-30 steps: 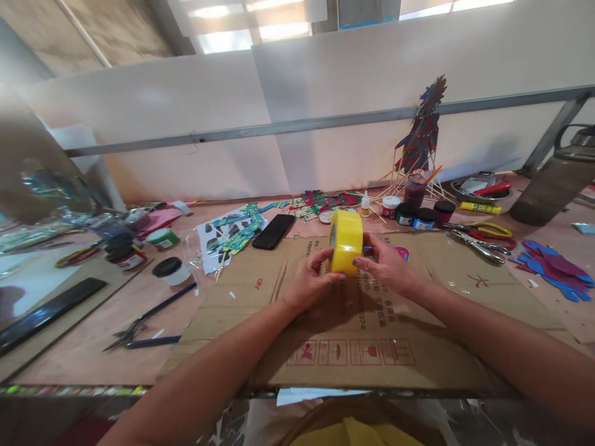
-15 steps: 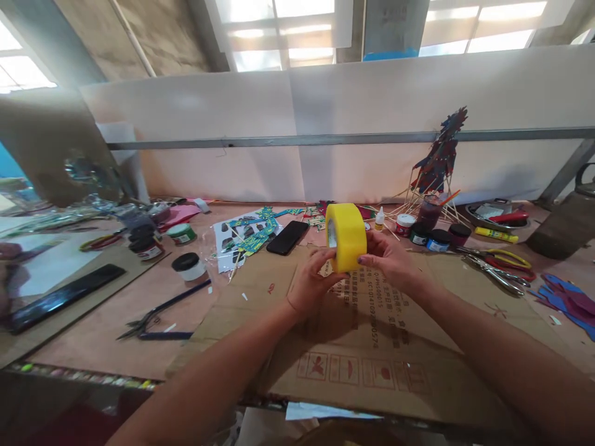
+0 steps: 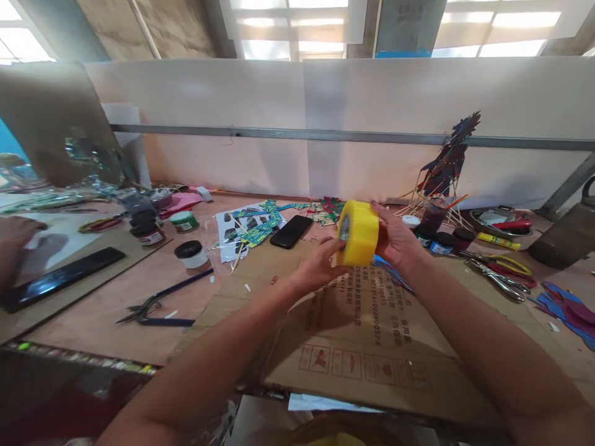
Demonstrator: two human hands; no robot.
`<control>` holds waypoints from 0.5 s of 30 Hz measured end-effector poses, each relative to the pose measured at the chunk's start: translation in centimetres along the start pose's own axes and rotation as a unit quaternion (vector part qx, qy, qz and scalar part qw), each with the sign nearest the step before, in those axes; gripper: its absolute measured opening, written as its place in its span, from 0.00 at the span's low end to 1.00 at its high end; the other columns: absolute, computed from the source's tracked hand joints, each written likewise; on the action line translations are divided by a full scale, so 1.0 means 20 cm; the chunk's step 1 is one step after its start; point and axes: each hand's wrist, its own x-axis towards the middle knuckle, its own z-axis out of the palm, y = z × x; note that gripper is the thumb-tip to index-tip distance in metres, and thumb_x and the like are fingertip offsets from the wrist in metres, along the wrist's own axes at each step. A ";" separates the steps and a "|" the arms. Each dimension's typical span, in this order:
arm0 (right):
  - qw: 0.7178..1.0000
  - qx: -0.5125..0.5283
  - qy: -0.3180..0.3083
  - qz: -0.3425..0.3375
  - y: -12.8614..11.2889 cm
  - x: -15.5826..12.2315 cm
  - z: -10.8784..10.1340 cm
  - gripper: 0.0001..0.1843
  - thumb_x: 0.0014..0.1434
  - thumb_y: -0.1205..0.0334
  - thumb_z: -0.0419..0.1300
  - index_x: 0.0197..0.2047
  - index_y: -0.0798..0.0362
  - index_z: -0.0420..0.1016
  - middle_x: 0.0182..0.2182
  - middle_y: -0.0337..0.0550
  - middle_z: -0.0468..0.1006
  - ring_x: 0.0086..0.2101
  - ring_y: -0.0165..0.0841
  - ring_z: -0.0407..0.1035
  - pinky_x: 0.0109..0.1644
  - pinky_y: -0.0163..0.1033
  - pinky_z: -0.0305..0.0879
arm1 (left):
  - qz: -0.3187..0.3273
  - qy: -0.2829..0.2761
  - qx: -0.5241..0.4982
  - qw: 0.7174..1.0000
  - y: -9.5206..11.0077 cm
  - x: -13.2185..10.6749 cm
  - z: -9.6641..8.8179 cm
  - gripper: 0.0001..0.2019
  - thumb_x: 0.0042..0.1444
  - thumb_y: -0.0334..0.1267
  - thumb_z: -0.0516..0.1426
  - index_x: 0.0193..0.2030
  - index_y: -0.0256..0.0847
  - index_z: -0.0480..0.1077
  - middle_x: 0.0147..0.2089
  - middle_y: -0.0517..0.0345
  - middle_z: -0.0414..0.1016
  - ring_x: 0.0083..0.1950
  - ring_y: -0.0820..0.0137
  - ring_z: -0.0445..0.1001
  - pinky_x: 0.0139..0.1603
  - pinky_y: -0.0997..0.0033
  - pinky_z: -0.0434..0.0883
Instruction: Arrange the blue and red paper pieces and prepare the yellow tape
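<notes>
Here, nearest you, one printed cardboard sheet [image 3: 302, 334] lies on the desk [image 3: 116, 291]. Above it you hold one roll of yellow tape [image 3: 363, 234] between your two hands: your left hand [image 3: 320, 266] pinches its lower left rim, and your right hand [image 3: 398, 238] grips its right side, some fingers hidden behind. Off to your left lie one pair of blue-handled pliers [image 3: 143, 313] and one black-lidded jar [image 3: 191, 255]; left of the roll, one black phone [image 3: 291, 231]; farther back, one bunch of painted cutouts [image 3: 445, 162] on sticks.
</notes>
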 end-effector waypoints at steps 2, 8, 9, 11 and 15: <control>0.999 0.015 -0.006 0.040 -0.02 -0.01 -0.01 0.24 0.58 0.36 0.65 0.40 0.49 0.75 0.33 0.49 0.84 0.42 0.46 0.80 0.46 0.51 0.77 | -0.010 0.008 -0.004 1.000 0.01 0.03 0.00 0.24 0.48 0.50 0.71 0.50 0.44 0.79 0.49 0.48 0.82 0.55 0.52 0.75 0.63 0.49 0.68; 0.999 -0.043 0.031 -0.008 0.05 -0.11 -0.06 0.21 0.62 0.37 0.60 0.38 0.48 0.75 0.35 0.48 0.83 0.36 0.37 0.78 0.43 0.44 0.72 | -0.067 0.011 -0.169 0.983 0.11 0.14 0.01 0.20 0.50 0.48 0.69 0.46 0.39 0.80 0.49 0.46 0.83 0.52 0.56 0.79 0.57 0.56 0.74; 0.997 -0.058 0.049 -0.023 0.08 -0.14 -0.08 0.21 0.61 0.37 0.61 0.38 0.48 0.75 0.36 0.47 0.83 0.35 0.36 0.76 0.42 0.44 0.72 | -0.085 0.018 -0.194 0.977 0.12 0.15 0.02 0.20 0.50 0.48 0.69 0.46 0.38 0.80 0.48 0.47 0.84 0.51 0.56 0.79 0.55 0.56 0.75; 0.993 -0.078 0.076 -0.037 0.13 -0.20 -0.12 0.22 0.58 0.37 0.64 0.39 0.49 0.75 0.35 0.44 0.82 0.34 0.34 0.74 0.42 0.43 0.71 | -0.122 0.028 -0.231 0.965 0.11 0.17 0.03 0.20 0.49 0.47 0.69 0.47 0.38 0.79 0.48 0.48 0.84 0.49 0.57 0.80 0.53 0.57 0.76; 0.983 -0.138 0.116 -0.025 0.11 -0.35 -0.30 0.19 0.55 0.41 0.67 0.39 0.48 0.75 0.35 0.45 0.82 0.33 0.35 0.74 0.41 0.43 0.71 | -0.178 0.016 -0.202 0.963 0.04 0.14 0.04 0.19 0.46 0.44 0.69 0.45 0.39 0.79 0.48 0.50 0.84 0.47 0.60 0.80 0.51 0.58 0.77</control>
